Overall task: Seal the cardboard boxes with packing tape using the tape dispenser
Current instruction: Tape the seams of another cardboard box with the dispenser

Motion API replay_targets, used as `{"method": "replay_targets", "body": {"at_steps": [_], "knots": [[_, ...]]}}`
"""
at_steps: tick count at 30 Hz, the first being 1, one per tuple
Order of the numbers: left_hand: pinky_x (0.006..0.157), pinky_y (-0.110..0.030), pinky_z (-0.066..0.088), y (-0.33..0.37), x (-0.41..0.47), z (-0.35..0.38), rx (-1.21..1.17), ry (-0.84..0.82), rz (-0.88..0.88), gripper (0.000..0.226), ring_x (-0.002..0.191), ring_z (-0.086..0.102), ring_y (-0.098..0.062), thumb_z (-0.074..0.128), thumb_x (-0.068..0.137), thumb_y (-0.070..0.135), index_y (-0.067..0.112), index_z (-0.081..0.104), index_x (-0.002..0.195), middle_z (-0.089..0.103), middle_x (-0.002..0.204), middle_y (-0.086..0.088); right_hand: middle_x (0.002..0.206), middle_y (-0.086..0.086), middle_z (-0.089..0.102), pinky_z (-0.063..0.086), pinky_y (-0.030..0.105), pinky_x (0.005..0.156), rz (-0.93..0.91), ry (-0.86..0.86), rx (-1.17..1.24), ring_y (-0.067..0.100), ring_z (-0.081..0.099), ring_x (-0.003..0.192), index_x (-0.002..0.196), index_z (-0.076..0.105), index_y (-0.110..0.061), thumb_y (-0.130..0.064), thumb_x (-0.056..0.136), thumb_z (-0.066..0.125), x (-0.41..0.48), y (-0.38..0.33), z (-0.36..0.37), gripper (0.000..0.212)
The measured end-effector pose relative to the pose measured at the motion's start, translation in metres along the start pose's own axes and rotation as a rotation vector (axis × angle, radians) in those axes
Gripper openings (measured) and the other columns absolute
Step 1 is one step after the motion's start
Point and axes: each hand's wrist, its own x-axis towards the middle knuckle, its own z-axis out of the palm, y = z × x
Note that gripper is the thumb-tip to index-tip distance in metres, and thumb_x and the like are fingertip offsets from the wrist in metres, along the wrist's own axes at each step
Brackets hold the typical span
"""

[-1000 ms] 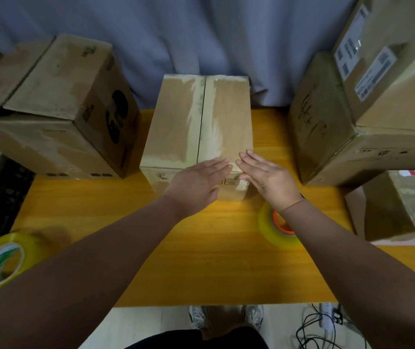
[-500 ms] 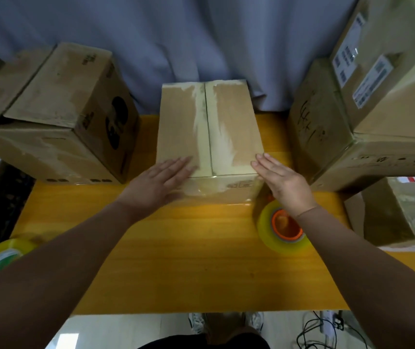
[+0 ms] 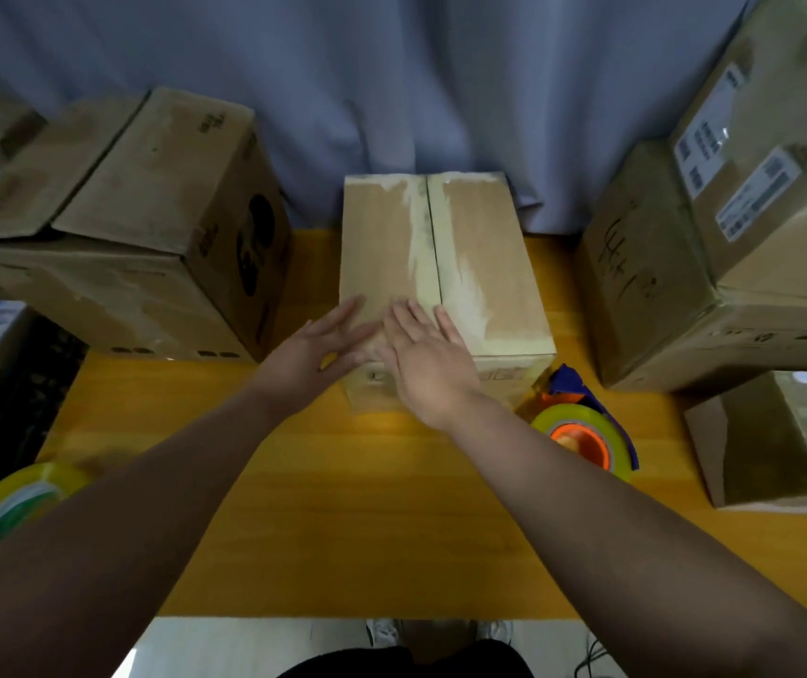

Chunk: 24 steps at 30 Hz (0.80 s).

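A closed cardboard box [image 3: 484,266] stands in the middle of the yellow table [image 3: 343,521], its two top flaps meeting at a centre seam with pale torn patches. My left hand [image 3: 316,352] lies flat with straight fingers on the box's near left corner. My right hand [image 3: 428,362] lies flat beside it over the near edge, fingers spread and touching the left hand's fingers. The tape dispenser [image 3: 585,433], blue and orange with a yellowish roll, rests on the table right of the box, untouched.
A large open-flapped box [image 3: 147,247] stands at the left. Stacked labelled boxes [image 3: 714,266] fill the right, with a smaller box [image 3: 773,442] in front. A spare tape roll [image 3: 15,506] lies at the table's left edge. A blue curtain hangs behind.
My right hand has crossed from the box's right side to its near left part, beside my left hand. My left hand slid slightly right along the near edge.
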Motion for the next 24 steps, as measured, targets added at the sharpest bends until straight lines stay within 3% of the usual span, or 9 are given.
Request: {"method": "replay_targets", "body": {"at_steps": [2, 6, 8, 11, 13, 15, 19, 24], "knots": [[0.115, -0.033, 0.023, -0.007, -0.004, 0.004, 0.026, -0.001, 0.06, 0.055, 0.142, 0.009, -0.001, 0.043, 0.091, 0.044, 0.037, 0.031, 0.145, 0.004, 0.157, 0.02, 0.161, 0.007, 0.001, -0.009, 0.038, 0.119, -0.003, 0.033, -0.141, 0.019, -0.001, 0.148, 0.153, 0.003, -0.01, -0.044, 0.101, 0.009, -0.003, 0.001, 0.013, 0.063], [0.111, -0.046, 0.033, -0.016, -0.006, 0.014, 0.202, 0.01, 0.081, 0.062, 0.145, 0.016, -0.017, 0.043, 0.093, 0.041, 0.039, 0.014, 0.147, -0.008, 0.157, 0.019, 0.147, 0.018, 0.041, 0.019, 0.046, 0.115, 0.05, 0.122, -0.266, 0.03, 0.038, 0.137, 0.144, 0.036, -0.002, -0.046, 0.093, 0.019, -0.003, 0.0, 0.021, 0.07], [0.113, -0.049, 0.028, -0.018, -0.006, 0.018, 0.295, 0.002, 0.058, 0.067, 0.145, 0.018, -0.021, 0.047, 0.094, 0.038, 0.038, 0.006, 0.147, -0.012, 0.156, 0.016, 0.143, 0.019, 0.046, 0.023, 0.049, 0.113, 0.045, 0.108, -0.297, 0.033, 0.043, 0.133, 0.142, 0.037, -0.001, -0.045, 0.092, 0.025, -0.003, 0.0, 0.023, 0.068], [0.117, -0.049, 0.013, -0.017, -0.008, 0.016, 0.452, -0.005, 0.075, 0.068, 0.146, 0.009, -0.025, 0.028, 0.09, 0.065, 0.038, 0.004, 0.148, -0.009, 0.157, 0.011, 0.146, 0.019, 0.042, 0.017, 0.05, 0.115, 0.025, 0.122, -0.348, 0.033, 0.039, 0.136, 0.145, 0.029, -0.003, -0.047, 0.092, 0.035, -0.004, -0.001, 0.025, 0.069], [0.118, -0.048, 0.005, -0.009, -0.005, 0.013, 0.475, 0.037, 0.072, 0.074, 0.146, 0.008, -0.027, 0.009, 0.088, 0.071, 0.03, 0.022, 0.149, 0.008, 0.159, 0.004, 0.156, 0.015, 0.026, 0.004, 0.047, 0.117, -0.01, 0.08, -0.304, 0.03, 0.022, 0.145, 0.15, 0.023, -0.008, -0.054, 0.095, 0.035, -0.005, -0.002, 0.016, 0.073], [0.117, -0.041, 0.003, 0.004, 0.003, 0.013, 0.484, 0.112, 0.099, 0.075, 0.144, 0.017, -0.027, 0.007, 0.094, 0.062, 0.015, 0.045, 0.139, 0.029, 0.154, -0.005, 0.161, 0.007, 0.007, -0.012, 0.044, 0.116, -0.019, 0.079, -0.245, 0.024, 0.004, 0.148, 0.154, 0.01, -0.017, -0.055, 0.099, 0.017, -0.006, 0.003, 0.005, 0.067], [0.117, -0.033, 0.003, 0.013, 0.011, 0.019, 0.536, 0.045, 0.093, 0.08, 0.144, 0.009, -0.018, -0.003, 0.092, 0.061, 0.013, 0.029, 0.148, 0.025, 0.156, -0.004, 0.161, 0.01, -0.009, -0.023, 0.051, 0.109, 0.045, 0.097, -0.343, 0.03, -0.009, 0.147, 0.152, -0.013, -0.024, -0.052, 0.1, 0.011, -0.014, 0.01, 0.009, 0.064], [0.112, -0.042, 0.022, 0.007, 0.012, 0.018, 0.85, -0.031, 0.107, 0.072, 0.14, 0.03, -0.032, 0.015, 0.093, 0.056, 0.009, 0.027, 0.146, 0.034, 0.151, -0.011, 0.16, 0.011, -0.012, -0.028, 0.053, 0.105, 0.035, 0.064, -0.35, 0.028, -0.012, 0.147, 0.151, -0.015, -0.021, -0.053, 0.099, 0.02, -0.015, 0.01, 0.008, 0.07]]}}
